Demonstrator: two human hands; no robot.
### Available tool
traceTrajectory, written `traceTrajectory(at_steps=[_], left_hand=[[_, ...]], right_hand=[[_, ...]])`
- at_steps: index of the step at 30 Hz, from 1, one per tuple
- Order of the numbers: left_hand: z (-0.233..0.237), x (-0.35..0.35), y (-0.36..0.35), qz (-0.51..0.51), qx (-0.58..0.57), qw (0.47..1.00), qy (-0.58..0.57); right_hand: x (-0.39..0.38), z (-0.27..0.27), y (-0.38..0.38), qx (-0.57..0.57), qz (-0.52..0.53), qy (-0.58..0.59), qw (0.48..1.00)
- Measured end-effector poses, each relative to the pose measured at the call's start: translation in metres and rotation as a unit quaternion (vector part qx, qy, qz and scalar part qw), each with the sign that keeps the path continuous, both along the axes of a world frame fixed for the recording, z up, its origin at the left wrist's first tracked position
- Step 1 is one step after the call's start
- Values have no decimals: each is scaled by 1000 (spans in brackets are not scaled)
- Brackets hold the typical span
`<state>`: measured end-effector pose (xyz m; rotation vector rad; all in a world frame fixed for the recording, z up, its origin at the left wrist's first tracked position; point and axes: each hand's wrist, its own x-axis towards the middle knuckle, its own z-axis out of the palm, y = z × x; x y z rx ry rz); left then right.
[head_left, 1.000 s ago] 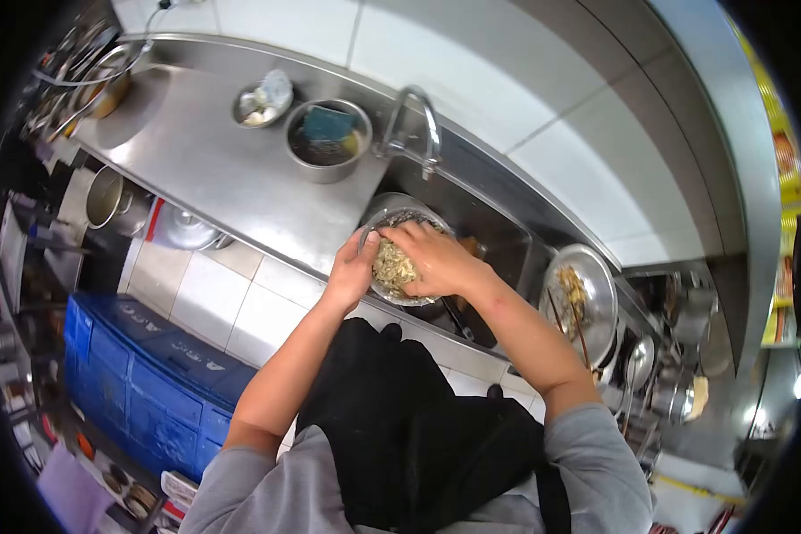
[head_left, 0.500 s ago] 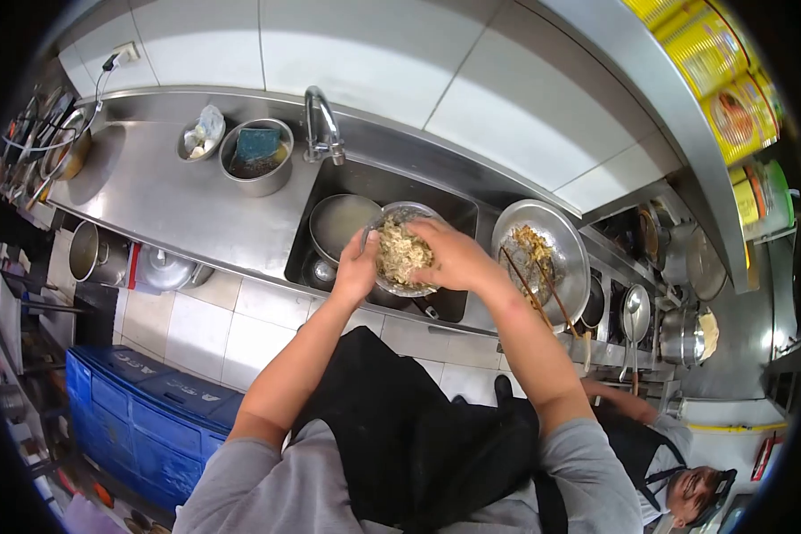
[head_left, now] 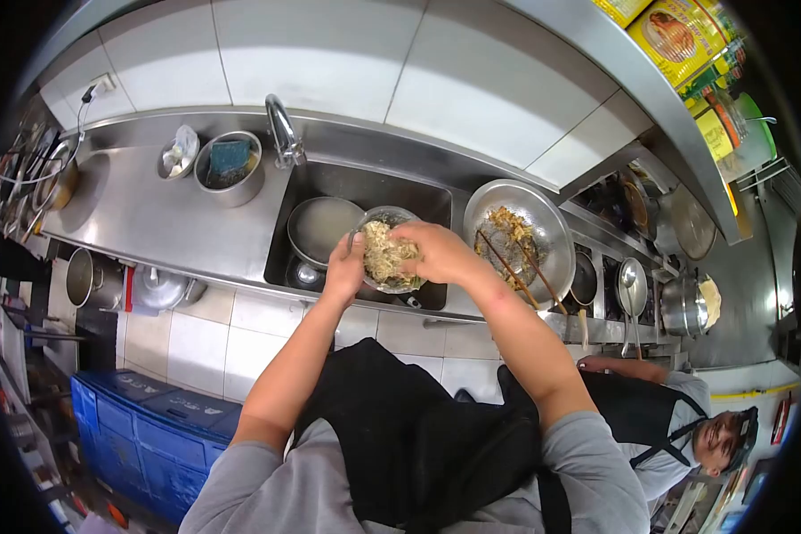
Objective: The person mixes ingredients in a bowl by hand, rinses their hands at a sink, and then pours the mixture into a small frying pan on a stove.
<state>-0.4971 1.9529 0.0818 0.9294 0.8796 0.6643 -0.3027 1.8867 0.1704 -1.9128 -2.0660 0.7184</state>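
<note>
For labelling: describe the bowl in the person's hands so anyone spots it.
Start at the steel sink under the tap. Over its front edge, a clear bowl is gripped by the left hand, the right hand across its top. Unlike the metal bowl beside it and the pan with chopsticks, it is see-through, heaped with pale shreds.

The right hand [head_left: 440, 254] hides one side of the bowl [head_left: 384, 212]. Its food [head_left: 381, 254] is perhaps noodles, too blurred to tell surely.
</note>
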Motion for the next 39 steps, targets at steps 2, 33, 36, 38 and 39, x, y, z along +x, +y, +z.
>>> traceTrajectory(at_steps=[2, 33, 36, 38, 39], left_hand=[[-2, 5, 6, -15, 34, 999, -7], [4, 59, 63, -178, 77, 979, -66], [20, 61, 55, -183, 113, 974, -66], [19, 63, 48, -179, 135, 973, -59], [13, 64, 46, -173, 113, 976, -61]], right_hand=[[1, -12, -2, 53, -20, -20, 998], [23, 37, 6, -21, -205, 89, 974], [4, 15, 7, -10, -256, -24, 966], [14, -6, 5, -14, -246, -24, 969], [11, 0, 9, -16, -235, -24, 971]])
